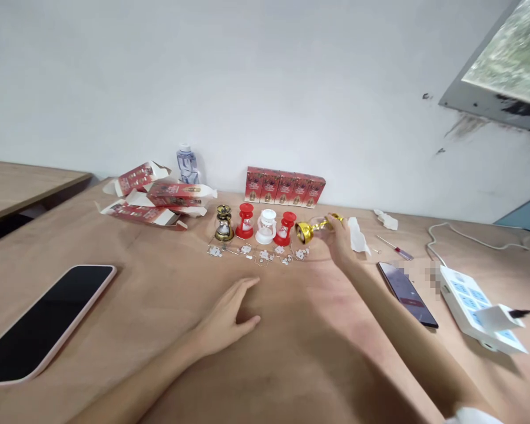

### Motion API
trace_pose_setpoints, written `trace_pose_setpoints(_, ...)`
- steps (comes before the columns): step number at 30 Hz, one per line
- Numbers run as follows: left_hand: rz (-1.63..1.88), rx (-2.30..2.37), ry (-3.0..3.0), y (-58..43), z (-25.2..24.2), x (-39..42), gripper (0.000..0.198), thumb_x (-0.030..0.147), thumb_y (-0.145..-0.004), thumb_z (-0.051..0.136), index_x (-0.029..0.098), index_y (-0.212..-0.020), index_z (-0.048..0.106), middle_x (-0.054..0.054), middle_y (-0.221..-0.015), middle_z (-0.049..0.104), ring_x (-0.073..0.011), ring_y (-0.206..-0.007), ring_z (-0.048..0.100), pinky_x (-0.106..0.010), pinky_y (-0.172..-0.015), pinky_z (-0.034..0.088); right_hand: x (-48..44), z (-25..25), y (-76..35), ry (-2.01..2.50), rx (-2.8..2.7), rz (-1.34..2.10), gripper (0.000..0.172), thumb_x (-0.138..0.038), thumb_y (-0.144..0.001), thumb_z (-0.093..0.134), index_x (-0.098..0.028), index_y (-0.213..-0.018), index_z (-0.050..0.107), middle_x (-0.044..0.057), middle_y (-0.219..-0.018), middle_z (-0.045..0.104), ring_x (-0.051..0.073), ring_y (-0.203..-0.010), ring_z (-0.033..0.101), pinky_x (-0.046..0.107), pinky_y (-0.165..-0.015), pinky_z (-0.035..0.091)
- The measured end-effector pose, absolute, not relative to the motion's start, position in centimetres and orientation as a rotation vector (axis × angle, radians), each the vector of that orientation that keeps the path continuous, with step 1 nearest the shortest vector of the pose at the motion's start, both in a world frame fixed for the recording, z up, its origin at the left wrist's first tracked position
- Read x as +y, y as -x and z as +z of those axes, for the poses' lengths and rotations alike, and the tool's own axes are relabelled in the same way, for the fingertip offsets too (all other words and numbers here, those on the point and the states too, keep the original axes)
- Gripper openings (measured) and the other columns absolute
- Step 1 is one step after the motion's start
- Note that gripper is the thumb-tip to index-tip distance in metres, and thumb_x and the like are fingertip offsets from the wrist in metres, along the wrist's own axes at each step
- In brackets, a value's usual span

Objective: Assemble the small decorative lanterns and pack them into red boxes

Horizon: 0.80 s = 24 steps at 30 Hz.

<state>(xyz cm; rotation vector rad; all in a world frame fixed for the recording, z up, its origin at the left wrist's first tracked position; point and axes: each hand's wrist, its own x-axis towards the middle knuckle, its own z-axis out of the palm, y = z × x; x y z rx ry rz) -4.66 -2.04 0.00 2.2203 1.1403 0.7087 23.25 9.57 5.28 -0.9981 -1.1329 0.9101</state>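
My right hand (339,235) is closed on a small gold lantern (307,231), which it holds tilted on its side above the table. My left hand (229,318) rests on the wood with fingers stretched out, holding nothing. In a row behind it stand a bronze lantern (224,224), a red lantern (246,221), a white lantern (265,227) and another red lantern (285,228). Small white pieces and bent wires (264,255) lie in front of that row. Beside my right hand is a crumpled white paper (357,237).
Several red boxes (278,187) stand against the wall. Opened red cartons (159,197) and a bottle (188,165) are at back left. A phone (48,321) lies at left. A screwdriver (397,248), another phone (406,294) and a power strip (472,303) lie at right.
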Motion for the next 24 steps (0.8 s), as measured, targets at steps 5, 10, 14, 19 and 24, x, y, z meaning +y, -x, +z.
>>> trace_pose_setpoints(5, 1.033, 1.000, -2.306, 4.7, -0.5, -2.0, 0.086, 0.036, -0.076, 0.069, 0.027, -0.146, 0.020, -0.012, -0.147, 0.039, -0.0304, -0.133, 0.041, -0.049, -0.107, 0.040, 0.3, 2.9, -15.4, 0.976, -0.897, 1.645, 0.027, -0.049, -0.077, 0.059, -0.023, -0.084, 0.056, 0.001, -0.079, 0.063, 0.018, -0.076, 0.062, 0.031, -0.064, 0.053)
trace_pose_setpoints(10, 1.297, 0.701, -2.463, 4.7, -1.3, -2.0, 0.065, 0.030, -0.078, 0.070, 0.027, -0.135, 0.040, -0.010, -0.134, 0.054, -0.0260, -0.126, 0.049, -0.045, -0.106, 0.042, -3.1, 0.7, -11.2, 0.951, -1.192, 1.611, 0.031, -0.053, -0.084, 0.054, -0.027, -0.101, 0.056, 0.002, -0.106, 0.061, 0.020, -0.103, 0.058, 0.036, -0.088, 0.049)
trace_pose_setpoints(14, 1.368, 0.890, -2.283, 5.0, -1.1, -2.0, 0.053, 0.025, -0.080, 0.067, 0.025, -0.128, 0.045, -0.010, -0.126, 0.059, -0.0226, -0.117, 0.057, -0.040, -0.100, 0.048, 0.8, 0.0, -15.3, 1.178, -1.569, 0.823, 0.031, -0.041, -0.093, 0.042, -0.026, -0.118, 0.052, 0.006, -0.123, 0.055, 0.020, -0.120, 0.048, 0.040, -0.105, 0.036)
trace_pose_setpoints(19, 1.319, 1.084, -2.230, 5.3, -1.1, -1.6, 0.050, 0.023, -0.080, 0.065, 0.025, -0.126, 0.047, -0.008, -0.125, 0.060, -0.0222, -0.113, 0.059, -0.038, -0.097, 0.048, 6.9, -1.6, -22.8, 1.414, -1.709, 0.116, 0.030, -0.023, -0.089, 0.039, -0.019, -0.114, 0.055, 0.014, -0.128, 0.051, 0.026, -0.118, 0.050, 0.047, -0.098, 0.043)
trace_pose_setpoints(24, 1.283, 1.173, -2.268, 5.3, -0.9, -1.6, 0.050, 0.024, -0.077, 0.063, 0.025, -0.124, 0.048, -0.006, -0.121, 0.062, -0.0224, -0.109, 0.060, -0.037, -0.093, 0.049, 8.5, -2.2, -25.0, 1.578, -1.887, -0.147, 0.023, -0.021, -0.085, 0.047, -0.018, -0.099, 0.066, 0.015, -0.133, 0.048, 0.030, -0.115, 0.051, 0.049, -0.096, 0.043)
